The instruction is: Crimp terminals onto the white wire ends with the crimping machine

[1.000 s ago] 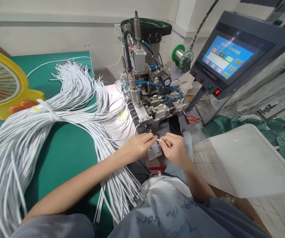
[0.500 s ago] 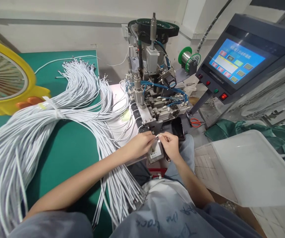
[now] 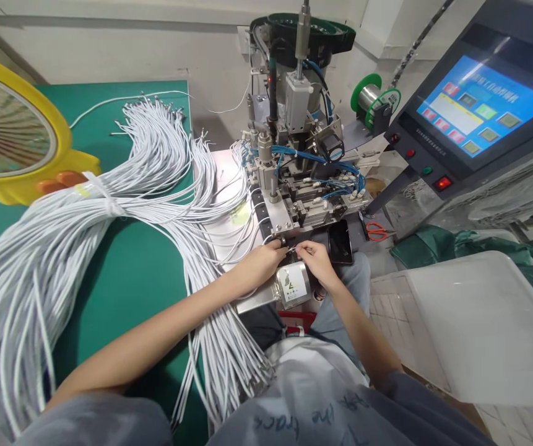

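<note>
Just in front of the machine's front edge, my left hand (image 3: 262, 265) is closed in a pinch on a white cable (image 3: 291, 249). My right hand (image 3: 317, 261) pinches the cable's end from the other side, fingertips close to the left ones. What the end looks like is too small to make out. Beneath both hands sits a metal box with a white label (image 3: 293, 284). Right behind them stands the bench machine (image 3: 278, 210) with its cylinders and blue air tubes. A large bundle of white cables (image 3: 150, 207), tied with a white strip, lies left of my hands.
A yellow fan (image 3: 59, 145) stands on the green table mat (image 3: 122, 279) at left. To the right are a phone (image 3: 340, 241), orange-handled scissors (image 3: 377, 231), a solder wire spool (image 3: 372, 99), a control screen (image 3: 484, 105) and a translucent plastic bin (image 3: 475, 328).
The view has shifted a little, so the machine and screen sit further right. My hands stay together at the cable, and more of the labelled box shows below them.
</note>
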Motion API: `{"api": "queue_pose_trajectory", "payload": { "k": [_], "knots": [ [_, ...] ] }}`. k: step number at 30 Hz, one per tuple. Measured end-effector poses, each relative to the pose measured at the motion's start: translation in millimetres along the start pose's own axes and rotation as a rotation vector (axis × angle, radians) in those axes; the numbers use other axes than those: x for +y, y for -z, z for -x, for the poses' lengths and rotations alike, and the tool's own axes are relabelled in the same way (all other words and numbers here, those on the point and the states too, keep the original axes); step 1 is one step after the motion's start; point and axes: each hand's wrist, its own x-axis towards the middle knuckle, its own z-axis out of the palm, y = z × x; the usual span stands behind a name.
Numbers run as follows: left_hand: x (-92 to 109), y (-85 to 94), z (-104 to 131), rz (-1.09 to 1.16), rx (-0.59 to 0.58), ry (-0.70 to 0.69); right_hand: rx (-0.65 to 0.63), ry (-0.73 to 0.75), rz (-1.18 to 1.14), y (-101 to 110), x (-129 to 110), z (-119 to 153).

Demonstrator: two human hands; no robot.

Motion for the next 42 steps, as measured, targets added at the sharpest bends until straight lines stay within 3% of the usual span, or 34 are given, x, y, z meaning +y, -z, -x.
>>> {"api": "queue_pose_trajectory", "payload": {
  "k": [13, 24, 32, 42],
  "knots": [
    [0, 3.4, 3, -0.254, -0.049, -0.051, -0.054, 0.051, 0.115, 4, 1, -8],
    [6, 8.1, 4, -0.329, -0.094, -0.083, 0.033, -0.015, 0.035, -5, 3, -2],
    [7, 8.7, 4, -0.276, -0.087, -0.049, -0.023, -0.120, -0.018, -4, -2, -6],
    [7, 9.8, 4, -0.359, -0.084, -0.046, -0.053, -0.056, 0.036, -5, 4, -9]
  ]
}}
